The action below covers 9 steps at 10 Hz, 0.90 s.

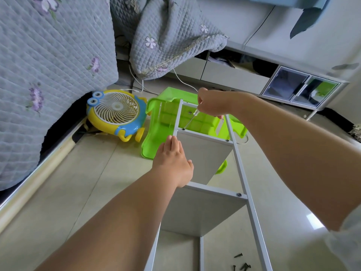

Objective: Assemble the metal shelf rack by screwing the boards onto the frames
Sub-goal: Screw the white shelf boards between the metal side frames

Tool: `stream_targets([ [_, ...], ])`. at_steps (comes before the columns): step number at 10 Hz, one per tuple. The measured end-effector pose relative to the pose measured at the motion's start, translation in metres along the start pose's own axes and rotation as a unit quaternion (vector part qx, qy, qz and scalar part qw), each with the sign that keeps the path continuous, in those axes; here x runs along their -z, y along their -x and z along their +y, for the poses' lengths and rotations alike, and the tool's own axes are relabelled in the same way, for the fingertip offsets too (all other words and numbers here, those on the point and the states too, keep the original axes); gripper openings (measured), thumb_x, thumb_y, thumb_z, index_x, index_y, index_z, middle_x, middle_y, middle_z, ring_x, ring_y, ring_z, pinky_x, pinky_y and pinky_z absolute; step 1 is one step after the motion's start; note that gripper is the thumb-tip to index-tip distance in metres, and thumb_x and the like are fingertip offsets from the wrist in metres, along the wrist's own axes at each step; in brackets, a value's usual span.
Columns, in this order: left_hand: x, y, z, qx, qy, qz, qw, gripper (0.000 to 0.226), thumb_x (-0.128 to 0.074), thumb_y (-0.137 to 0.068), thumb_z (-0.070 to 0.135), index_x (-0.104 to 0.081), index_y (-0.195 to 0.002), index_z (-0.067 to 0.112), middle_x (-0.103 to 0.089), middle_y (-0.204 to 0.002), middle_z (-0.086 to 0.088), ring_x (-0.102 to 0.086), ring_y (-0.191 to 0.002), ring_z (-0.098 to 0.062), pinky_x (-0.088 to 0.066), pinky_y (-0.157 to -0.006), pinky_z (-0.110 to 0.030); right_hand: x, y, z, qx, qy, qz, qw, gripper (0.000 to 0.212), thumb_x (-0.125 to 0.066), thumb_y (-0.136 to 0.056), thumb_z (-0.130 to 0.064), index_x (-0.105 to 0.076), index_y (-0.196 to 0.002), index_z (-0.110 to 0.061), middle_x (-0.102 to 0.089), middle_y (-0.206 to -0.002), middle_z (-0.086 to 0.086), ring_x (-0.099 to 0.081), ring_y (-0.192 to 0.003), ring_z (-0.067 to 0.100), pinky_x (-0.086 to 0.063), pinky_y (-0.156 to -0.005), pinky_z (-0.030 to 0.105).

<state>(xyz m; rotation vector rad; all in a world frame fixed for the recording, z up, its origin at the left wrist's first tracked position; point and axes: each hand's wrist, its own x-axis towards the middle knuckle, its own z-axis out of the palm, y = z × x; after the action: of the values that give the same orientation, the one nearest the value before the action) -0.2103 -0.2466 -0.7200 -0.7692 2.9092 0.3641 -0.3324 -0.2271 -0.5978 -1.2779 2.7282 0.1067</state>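
Observation:
A grey metal frame (242, 173) lies flat, ladder-like, over upright grey boards (203, 155). My right hand (210, 103) grips a screwdriver (192, 118). Its tip stands on a screw (183, 129) at the left end of a far crossbar. My left hand (172, 159) holds the frame's left rail beside the upper board, thumb over the inner side. More screw heads show on the right rail (239, 195). Several loose black screws (242, 265) lie on the floor at the bottom right.
A green plastic stool (156, 133) lies on its side under the rack's far end. A yellow and blue cartoon fan (115, 114) sits left of it against the bed (48, 75). White cables (181, 79) trail across the tiled floor. A low cabinet (293, 85) runs along the back right.

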Motion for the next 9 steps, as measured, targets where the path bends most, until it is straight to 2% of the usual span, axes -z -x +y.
stream_targets([
  [1, -0.001, -0.001, 0.0, -0.003, -0.004, 0.0, 1.0, 0.065, -0.02, -0.1, 0.034, 0.008, -0.145, -0.004, 0.016, -0.154, -0.016, 0.013, -0.144, -0.026, 0.002, -0.117, -0.036, -0.002, 0.0, -0.001, 0.016, -0.024, 0.025, 0.999, 0.029, -0.035, -0.098, -0.017, -0.05, -0.112, 0.003, -0.06, -0.101, 0.016, -0.053, -0.073, 0.026, -0.041, -0.064, 0.028],
  [2, -0.002, -0.002, -0.001, 0.0, -0.01, -0.001, 1.0, 0.066, -0.021, -0.1, 0.034, 0.007, -0.145, -0.005, 0.016, -0.154, -0.016, 0.013, -0.144, -0.026, 0.002, -0.118, -0.036, -0.004, 0.004, -0.003, 0.008, -0.019, 0.051, 0.998, 0.036, -0.032, -0.1, -0.021, -0.052, -0.115, 0.005, -0.055, -0.119, 0.018, -0.052, -0.104, 0.029, -0.039, -0.083, 0.028],
  [3, -0.001, -0.003, -0.003, 0.0, -0.018, 0.002, 1.0, 0.066, -0.021, -0.1, 0.035, 0.006, -0.145, -0.004, 0.015, -0.154, -0.017, 0.012, -0.144, -0.026, 0.001, -0.118, -0.036, -0.007, 0.005, 0.001, -0.014, 0.003, 0.05, 0.999, 0.04, -0.027, -0.102, -0.021, -0.057, -0.095, 0.005, -0.056, -0.092, 0.016, -0.055, -0.086, 0.029, -0.042, -0.086, 0.029],
  [4, -0.002, -0.003, -0.001, -0.007, -0.014, 0.022, 1.0, 0.065, -0.023, -0.099, 0.035, 0.002, -0.146, -0.001, 0.011, -0.155, -0.016, 0.009, -0.144, -0.026, 0.0, -0.117, -0.036, -0.021, 0.005, 0.018, -0.049, -0.017, 0.092, 0.994, 0.039, -0.03, -0.101, -0.027, -0.058, -0.101, 0.0, -0.057, -0.108, 0.015, -0.05, -0.09, 0.029, -0.038, -0.074, 0.028],
  [5, -0.002, -0.002, 0.001, -0.014, -0.02, 0.06, 0.998, 0.056, -0.027, -0.099, 0.035, -0.02, -0.144, 0.003, -0.002, -0.155, -0.018, 0.001, -0.144, -0.028, -0.004, -0.116, -0.038, -0.034, 0.025, 0.041, -0.087, -0.092, 0.144, 0.981, 0.035, -0.031, -0.1, -0.022, -0.057, -0.097, 0.001, -0.057, -0.111, 0.022, -0.053, -0.098, 0.032, -0.034, -0.07, 0.029],
  [6, 0.003, 0.002, 0.002, -0.074, -0.059, 0.109, 0.99, 0.047, -0.025, -0.098, 0.037, -0.05, -0.127, 0.009, -0.021, -0.152, -0.015, -0.009, -0.143, -0.028, -0.008, -0.115, -0.038, -0.052, 0.061, 0.073, -0.138, -0.158, 0.202, 0.957, 0.034, -0.034, -0.099, -0.02, -0.057, -0.104, 0.004, -0.058, -0.107, 0.026, -0.054, -0.1, 0.036, -0.032, -0.068, 0.031],
  [7, 0.01, 0.009, 0.006, -0.209, -0.062, 0.118, 0.969, 0.078, -0.002, -0.082, 0.054, -0.061, -0.11, 0.013, -0.055, -0.128, -0.012, -0.044, -0.125, -0.027, -0.024, -0.103, -0.032, -0.077, 0.106, 0.108, -0.204, -0.216, 0.248, 0.922, 0.033, -0.04, -0.097, -0.024, -0.058, -0.101, 0.004, -0.057, -0.09, 0.023, -0.054, -0.094, 0.038, -0.033, -0.068, 0.031],
  [8, 0.006, 0.017, 0.017, -0.282, -0.149, 0.025, 0.948, 0.077, -0.001, -0.078, 0.061, -0.055, -0.113, 0.018, -0.062, -0.112, -0.007, -0.055, -0.109, -0.027, -0.042, -0.089, -0.032, -0.105, 0.151, 0.143, -0.268, -0.289, 0.277, 0.876, 0.026, -0.046, -0.095, -0.021, -0.057, -0.087, 0.0, -0.049, -0.07, 0.015, -0.048, -0.072, 0.033, -0.035, -0.064, 0.031],
  [9, -0.005, 0.024, 0.031, -0.287, -0.152, -0.009, 0.946, 0.038, -0.028, -0.097, 0.042, -0.045, -0.123, 0.019, -0.059, -0.118, -0.007, -0.053, -0.113, -0.028, -0.045, -0.086, -0.035, -0.133, 0.194, 0.172, -0.334, -0.331, 0.259, 0.844, 0.02, -0.045, -0.094, -0.018, -0.052, -0.077, -0.01, -0.044, -0.055, 0.007, -0.044, -0.042, 0.015, -0.035, -0.045, 0.021],
])
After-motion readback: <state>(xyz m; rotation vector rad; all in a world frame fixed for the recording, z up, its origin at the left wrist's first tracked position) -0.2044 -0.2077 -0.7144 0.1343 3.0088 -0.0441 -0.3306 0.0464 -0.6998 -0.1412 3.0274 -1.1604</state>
